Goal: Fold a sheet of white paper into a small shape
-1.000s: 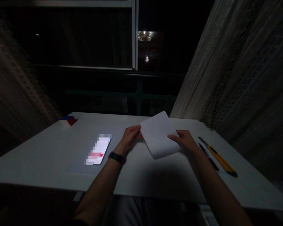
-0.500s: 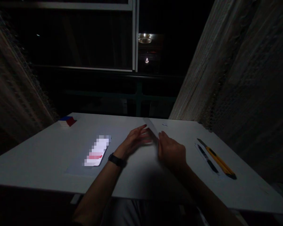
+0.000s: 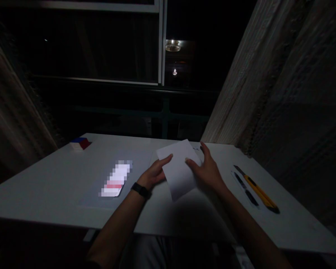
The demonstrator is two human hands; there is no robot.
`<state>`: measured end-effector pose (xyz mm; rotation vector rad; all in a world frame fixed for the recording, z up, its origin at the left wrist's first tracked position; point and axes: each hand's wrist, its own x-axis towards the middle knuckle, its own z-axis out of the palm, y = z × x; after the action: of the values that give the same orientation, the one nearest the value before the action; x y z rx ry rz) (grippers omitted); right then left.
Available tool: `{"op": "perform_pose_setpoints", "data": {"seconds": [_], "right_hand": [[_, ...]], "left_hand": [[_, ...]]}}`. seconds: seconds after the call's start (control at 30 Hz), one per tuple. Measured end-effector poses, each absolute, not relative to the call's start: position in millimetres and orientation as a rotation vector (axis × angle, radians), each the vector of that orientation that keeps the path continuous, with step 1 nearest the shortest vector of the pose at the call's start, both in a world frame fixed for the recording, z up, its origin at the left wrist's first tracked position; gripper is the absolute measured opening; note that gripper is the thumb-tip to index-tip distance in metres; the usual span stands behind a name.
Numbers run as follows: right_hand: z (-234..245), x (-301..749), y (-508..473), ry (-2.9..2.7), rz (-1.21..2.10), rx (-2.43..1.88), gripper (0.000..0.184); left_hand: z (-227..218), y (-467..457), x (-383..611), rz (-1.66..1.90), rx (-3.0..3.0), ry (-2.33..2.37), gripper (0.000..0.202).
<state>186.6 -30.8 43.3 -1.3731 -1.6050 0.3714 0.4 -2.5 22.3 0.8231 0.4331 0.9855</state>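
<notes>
Mid frame, the left hand point(image 3: 154, 175) and right hand point(image 3: 208, 172) each pinch one side of a white paper point(image 3: 177, 170), held between them above the worktop point(image 3: 58, 179). It was edge-on before; now its flat face shows. Left, a phone point(image 3: 116, 179) glows, too blurred to read. Farther back sits a cube point(image 3: 80, 143).

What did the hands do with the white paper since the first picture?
The sheet of paper was turned between both hands and now sits further left, looking narrower. The right hand moved from its right edge inward, thumb on the front; the left hand keeps the left edge. The lit phone, coloured cube, yellow knife and pen stayed put.
</notes>
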Motion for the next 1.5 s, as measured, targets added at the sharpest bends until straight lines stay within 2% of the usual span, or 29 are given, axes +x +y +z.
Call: {"op": "perform_pose_setpoints", "data": {"seconds": [0.07,0.13,0.2,0.33,0.47,0.8,1.03,1.23,1.5], "right_hand": [[43,202,-17,-1.537,0.936,-1.323,0.080],[36,211,-9,-1.511,1.394,-1.203,0.061],[27,218,-4,-1.444,1.524,-1.160,0.045],[16,233,1,-1.406,1.547,-1.212,0.037],[11,253,6,-1.425,1.613,-1.250,0.038],[-5,271,11,-1.296,1.703,-1.149,0.033],[-3,269,8,-1.317,1.758,-1.088,0.030],[-1,262,-1,-1.376,1.826,-0.908,0.044],[-7,263,2,-1.369,1.827,-1.047,0.037]], "left_hand": [[22,-3,0,0.964,0.839,0.444,0.037],[20,-2,0,0.969,0.880,0.478,0.037],[18,3,-1,1.009,0.942,0.558,0.036],[11,16,-7,1.197,1.102,0.861,0.034],[6,23,-12,1.129,1.195,0.975,0.037],[5,23,-25,0.811,1.260,0.779,0.037],[7,20,-25,0.750,1.339,0.805,0.040],[4,21,-24,0.725,1.316,0.751,0.041],[0,22,-24,0.685,1.343,0.749,0.045]]}}
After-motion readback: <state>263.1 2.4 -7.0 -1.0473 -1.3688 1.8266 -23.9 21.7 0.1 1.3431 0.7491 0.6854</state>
